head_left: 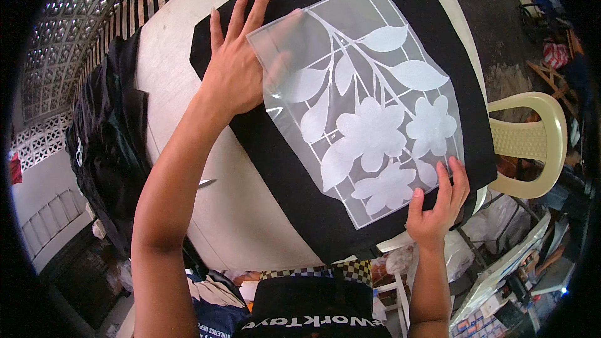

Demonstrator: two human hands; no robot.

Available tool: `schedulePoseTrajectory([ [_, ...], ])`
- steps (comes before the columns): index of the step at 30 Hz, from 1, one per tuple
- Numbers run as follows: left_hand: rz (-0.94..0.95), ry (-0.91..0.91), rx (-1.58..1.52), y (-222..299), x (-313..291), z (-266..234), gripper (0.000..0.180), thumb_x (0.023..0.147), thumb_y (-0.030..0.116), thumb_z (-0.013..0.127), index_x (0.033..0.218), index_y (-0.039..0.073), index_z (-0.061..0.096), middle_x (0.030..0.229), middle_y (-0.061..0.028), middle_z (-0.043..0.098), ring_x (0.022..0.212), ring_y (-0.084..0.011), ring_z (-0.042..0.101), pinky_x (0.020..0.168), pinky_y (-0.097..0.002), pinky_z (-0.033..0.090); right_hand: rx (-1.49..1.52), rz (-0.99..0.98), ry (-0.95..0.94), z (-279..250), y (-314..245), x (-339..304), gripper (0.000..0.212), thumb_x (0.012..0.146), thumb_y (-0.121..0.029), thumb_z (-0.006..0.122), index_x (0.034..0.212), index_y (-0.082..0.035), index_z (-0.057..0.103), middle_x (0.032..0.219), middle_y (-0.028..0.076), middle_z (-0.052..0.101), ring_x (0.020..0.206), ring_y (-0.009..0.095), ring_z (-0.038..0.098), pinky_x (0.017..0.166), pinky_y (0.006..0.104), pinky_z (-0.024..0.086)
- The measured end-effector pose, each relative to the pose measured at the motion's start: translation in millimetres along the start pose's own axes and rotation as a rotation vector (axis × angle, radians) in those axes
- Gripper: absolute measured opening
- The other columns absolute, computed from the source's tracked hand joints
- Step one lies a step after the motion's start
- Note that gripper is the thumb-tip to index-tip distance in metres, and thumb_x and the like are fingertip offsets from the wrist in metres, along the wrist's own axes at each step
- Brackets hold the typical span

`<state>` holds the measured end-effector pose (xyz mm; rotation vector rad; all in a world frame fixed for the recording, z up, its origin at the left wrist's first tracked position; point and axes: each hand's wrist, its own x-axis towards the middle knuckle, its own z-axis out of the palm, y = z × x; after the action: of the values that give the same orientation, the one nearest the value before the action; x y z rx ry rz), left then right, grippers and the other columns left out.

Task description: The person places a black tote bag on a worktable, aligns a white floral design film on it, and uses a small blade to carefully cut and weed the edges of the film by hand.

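A translucent plastic sheet with a white flower-and-leaf pattern (372, 128) lies aslant over black fabric (291, 178). My left hand (241, 66) is at the sheet's upper left corner, fingers spread. Its thumb and a finger show faintly through the plastic, so they are beneath it; the other fingers stretch out over the fabric. At the sheet's lower right edge rests my right hand (439, 206), fingertips and thumb apart on the plastic.
The fabric covers much of a pale table (166, 69). A small pointed metal blade (207, 182) shows beside my left forearm. Dark cloth (106, 125) hangs off the table's left side. A cream plastic chair (551, 144) stands at right, near clutter and clear plastic bags (501, 225).
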<state>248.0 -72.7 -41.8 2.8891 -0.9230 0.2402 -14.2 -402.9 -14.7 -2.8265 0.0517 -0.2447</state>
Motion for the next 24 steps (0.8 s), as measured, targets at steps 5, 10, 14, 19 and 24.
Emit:
schedulePoseTrajectory([
  [5, 0.047, -0.021, 0.015, -9, 13, 4, 0.055, 0.101, 0.060, 0.045, 0.154, 0.045, 0.048, 0.174, -0.0079, 0.020, 0.161, -0.0360, 0.011, 0.127, -0.0646, -0.003, -0.005, 0.003, -0.001, 0, 0, 0, 0.053, 0.095, -0.027, 0.062, 0.139, 0.001, 0.057, 0.149, 0.025, 0.050, 0.138, 0.047, 0.046, 0.113, 0.0585, 0.038],
  [10, 0.143, 0.013, 0.001, -14, 19, 5, 0.067, 0.092, 0.067, 0.053, 0.154, 0.042, 0.050, 0.176, -0.0055, 0.014, 0.163, -0.0267, 0.006, 0.129, -0.0569, -0.004, -0.008, 0.015, -0.013, 0, 0, -1, 0.053, 0.094, -0.028, 0.063, 0.138, 0.001, 0.057, 0.148, 0.024, 0.050, 0.138, 0.046, 0.046, 0.113, 0.0580, 0.038],
  [14, 0.159, -0.081, -0.061, -6, 16, 0, 0.073, 0.087, 0.069, 0.057, 0.154, 0.039, 0.050, 0.175, -0.0072, 0.015, 0.163, -0.0253, 0.005, 0.130, -0.0544, -0.005, -0.003, 0.015, -0.006, 0, 0, -1, 0.053, 0.094, -0.028, 0.063, 0.138, 0.001, 0.058, 0.148, 0.024, 0.050, 0.138, 0.046, 0.045, 0.113, 0.0577, 0.038],
  [19, 0.257, -0.063, -0.060, -7, 21, -1, 0.080, 0.080, 0.069, 0.067, 0.153, 0.041, 0.051, 0.174, -0.0066, 0.019, 0.163, -0.0231, 0.007, 0.130, -0.0531, -0.007, -0.005, 0.023, -0.014, -1, 0, -1, 0.053, 0.094, -0.028, 0.063, 0.138, 0.000, 0.058, 0.148, 0.023, 0.050, 0.138, 0.045, 0.045, 0.112, 0.0573, 0.038],
  [24, 0.341, -0.143, -0.086, -14, 34, -11, 0.068, 0.084, 0.053, 0.071, 0.149, 0.043, 0.055, 0.173, -0.0065, 0.023, 0.162, -0.0234, 0.009, 0.131, -0.0522, -0.006, 0.007, 0.020, 0.003, 0, 0, 0, 0.052, 0.094, -0.028, 0.063, 0.138, 0.000, 0.058, 0.148, 0.024, 0.050, 0.138, 0.045, 0.045, 0.113, 0.0575, 0.038],
])
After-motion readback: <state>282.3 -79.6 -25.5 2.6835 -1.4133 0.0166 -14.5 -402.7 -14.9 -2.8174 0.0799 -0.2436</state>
